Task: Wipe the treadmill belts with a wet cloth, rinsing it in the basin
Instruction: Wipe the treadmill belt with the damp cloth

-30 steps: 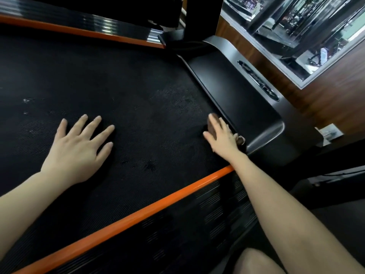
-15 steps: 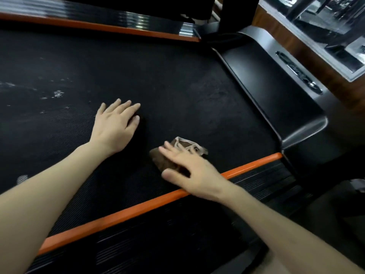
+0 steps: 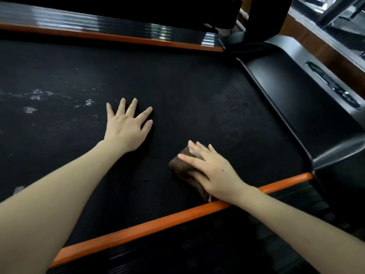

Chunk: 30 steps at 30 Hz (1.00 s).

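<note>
The black treadmill belt [image 3: 197,91] fills most of the view, its woven texture showing in the light. The left hand [image 3: 126,131] lies flat on the belt near the middle, palm down, fingers [image 3: 134,105] straight and spread wide, holding nothing. To its right and nearer, the right hand [image 3: 215,173] rests on top of a brown cloth [image 3: 177,165], its fingers straight and slightly fanned, pressing the cloth down onto the belt rather than curling round it. The cloth is bunched into a small wad; its left edge sticks out past the fingers, and a pale patch of it shows at the far side under the fingertips. Its near end reaches almost to the orange strip [image 3: 158,224] along the near edge of the belt, and the right wrist crosses over that strip. The two hands are apart, not touching.

On the left part of the belt, far from the cloth, a scatter of whitish marks [image 3: 37,95] shows against the black. A second orange strip [image 3: 118,37] runs along the far edge, with a glossy ribbed side rail [image 3: 79,18] beyond it. At the right end of the belt sits the dark motor cover [image 3: 296,99], with a grey rim and a long badge on top. Beyond that, at the far right, is brown wood panelling [image 3: 324,54].
</note>
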Tool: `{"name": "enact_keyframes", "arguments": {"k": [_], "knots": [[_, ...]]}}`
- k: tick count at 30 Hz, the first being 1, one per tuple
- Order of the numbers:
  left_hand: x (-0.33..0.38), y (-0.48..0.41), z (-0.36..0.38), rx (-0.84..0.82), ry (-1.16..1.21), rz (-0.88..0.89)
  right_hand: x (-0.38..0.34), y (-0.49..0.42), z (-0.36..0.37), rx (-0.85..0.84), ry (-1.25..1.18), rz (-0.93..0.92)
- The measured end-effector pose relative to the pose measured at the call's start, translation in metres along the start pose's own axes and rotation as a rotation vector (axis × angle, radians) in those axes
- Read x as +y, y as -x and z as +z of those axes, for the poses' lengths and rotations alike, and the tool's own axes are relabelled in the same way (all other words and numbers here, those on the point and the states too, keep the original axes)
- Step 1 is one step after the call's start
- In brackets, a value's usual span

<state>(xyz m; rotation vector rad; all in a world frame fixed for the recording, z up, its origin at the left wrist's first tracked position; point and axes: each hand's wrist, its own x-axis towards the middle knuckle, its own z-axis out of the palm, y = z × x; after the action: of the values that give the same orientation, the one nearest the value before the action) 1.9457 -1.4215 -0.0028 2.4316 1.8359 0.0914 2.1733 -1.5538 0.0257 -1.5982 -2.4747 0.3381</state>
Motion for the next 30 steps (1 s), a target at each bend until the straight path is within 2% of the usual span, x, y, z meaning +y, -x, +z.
{"name": "enact_keyframes", "arguments": {"k": [1,3,6,9,10,14,16,20,21,24,27,28,29,30], "knots": [[-0.001,0.000,0.002,0.006,-0.001,0.003,0.014,-0.008,0.002,0.072,0.015,0.020],[-0.001,0.002,0.004,0.020,-0.004,0.003,0.046,-0.033,-0.004,0.184,0.006,0.219],[0.000,0.002,0.006,0.039,0.007,0.006,0.088,-0.072,-0.029,0.209,-0.050,0.518],[0.000,0.001,0.007,0.063,0.006,0.009,0.083,-0.088,-0.036,0.133,-0.237,0.540],[0.000,0.001,0.007,0.064,0.005,0.010,0.074,-0.089,-0.030,0.119,-0.229,0.534],[0.001,0.002,0.008,0.066,0.007,0.004,0.060,-0.092,-0.005,0.131,0.065,0.522],[0.002,0.003,0.007,0.058,0.004,0.003,0.068,-0.105,-0.007,0.147,0.047,0.514],[0.001,0.003,0.005,0.035,0.050,0.011,0.059,-0.133,-0.003,0.213,0.024,0.661],[-0.001,0.002,0.003,0.041,0.087,0.004,0.049,-0.132,0.000,0.222,0.010,0.617],[-0.005,-0.008,0.000,0.089,0.195,-0.052,0.010,-0.095,0.014,0.149,-0.084,0.223],[-0.010,-0.031,-0.003,0.081,0.102,-0.043,-0.003,-0.065,0.017,-0.015,-0.163,-0.089],[-0.014,-0.043,-0.005,0.070,0.065,-0.046,0.013,-0.077,0.013,-0.011,-0.141,-0.122],[-0.020,-0.054,-0.006,0.060,0.041,-0.058,0.035,-0.095,0.008,0.017,-0.102,-0.073],[-0.025,-0.063,-0.008,0.051,0.025,-0.076,0.064,-0.119,0.001,0.068,-0.070,0.057]]}}
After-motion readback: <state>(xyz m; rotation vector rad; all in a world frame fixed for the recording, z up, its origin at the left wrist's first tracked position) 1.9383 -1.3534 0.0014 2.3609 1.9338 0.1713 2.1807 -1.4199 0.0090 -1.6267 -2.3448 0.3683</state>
